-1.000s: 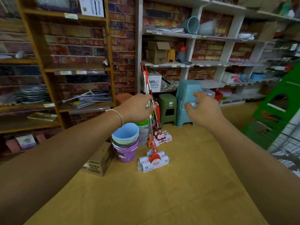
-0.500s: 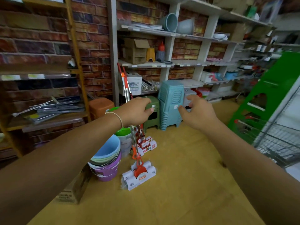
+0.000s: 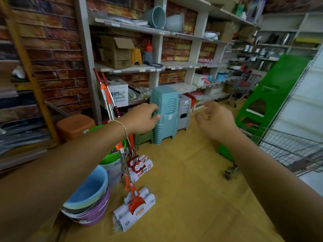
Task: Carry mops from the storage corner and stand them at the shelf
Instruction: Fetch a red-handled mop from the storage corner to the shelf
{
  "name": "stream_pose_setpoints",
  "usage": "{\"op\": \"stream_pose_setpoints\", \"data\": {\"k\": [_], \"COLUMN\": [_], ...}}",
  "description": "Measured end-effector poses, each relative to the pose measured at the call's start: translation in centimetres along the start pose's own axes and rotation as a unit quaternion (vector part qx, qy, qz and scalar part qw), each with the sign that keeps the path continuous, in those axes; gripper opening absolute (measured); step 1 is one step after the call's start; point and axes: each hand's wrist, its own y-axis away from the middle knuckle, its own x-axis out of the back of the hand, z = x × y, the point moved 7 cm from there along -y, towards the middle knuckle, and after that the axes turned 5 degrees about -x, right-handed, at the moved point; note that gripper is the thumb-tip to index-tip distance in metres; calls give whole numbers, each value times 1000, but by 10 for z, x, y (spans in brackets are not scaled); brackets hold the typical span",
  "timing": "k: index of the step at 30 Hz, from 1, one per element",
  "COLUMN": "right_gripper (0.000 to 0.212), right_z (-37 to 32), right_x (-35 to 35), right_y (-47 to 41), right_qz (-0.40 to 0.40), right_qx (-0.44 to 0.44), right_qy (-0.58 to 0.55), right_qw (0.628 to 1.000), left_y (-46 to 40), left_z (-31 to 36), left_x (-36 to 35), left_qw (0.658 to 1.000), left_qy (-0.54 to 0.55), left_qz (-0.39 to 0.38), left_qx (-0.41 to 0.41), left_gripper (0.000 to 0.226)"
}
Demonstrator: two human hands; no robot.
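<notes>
Several sponge mops stand leaning against the upright of the white shelf [image 3: 158,67]. The nearest mop [image 3: 134,208] has a white wrapped head with an orange bracket on the floor, and its metal handle [image 3: 109,103] rises behind my left forearm. Two more mop heads [image 3: 140,165] lie just behind it. My left hand [image 3: 142,119] hovers to the right of the handles, in front of the teal stools, fingers loosely curled and holding nothing. Further right, my right hand [image 3: 215,119] is in the air, fingers apart and empty.
A stack of teal stools [image 3: 167,102] and grey stools [image 3: 184,109] stand at the shelf's foot. Stacked buckets [image 3: 90,198], a green bucket [image 3: 111,157] and an orange stool [image 3: 75,126] crowd the mops' left side. A green plastic stand [image 3: 272,95] and wire cart [image 3: 293,147] are at right.
My left hand has come off the mop handle and moved right, in front of the teal stools. The mops stay leaning at the shelf. The view has swung right.
</notes>
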Motion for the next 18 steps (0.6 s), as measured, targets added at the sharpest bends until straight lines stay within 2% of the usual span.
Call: {"op": "stream_pose_setpoints", "data": {"k": [9, 13, 18], "right_gripper": [50, 42, 50], "right_z": [59, 101, 154], "right_x": [-38, -42, -34], "right_y": [-106, -174, -261], "right_qz": [-3, -2, -4], "right_qx": [2, -5, -17], "right_qy": [-7, -10, 8], "right_qw": [1000, 1000, 1000], "left_y": [-139, -221, -321], "left_z": [-2, 4, 21], "left_x": [-66, -91, -110], "left_qw": [999, 999, 999], "left_qy": [2, 1, 1], "left_qz": [-35, -48, -45], "left_qx": [-18, -11, 2], "left_gripper": [46, 38, 42]}}
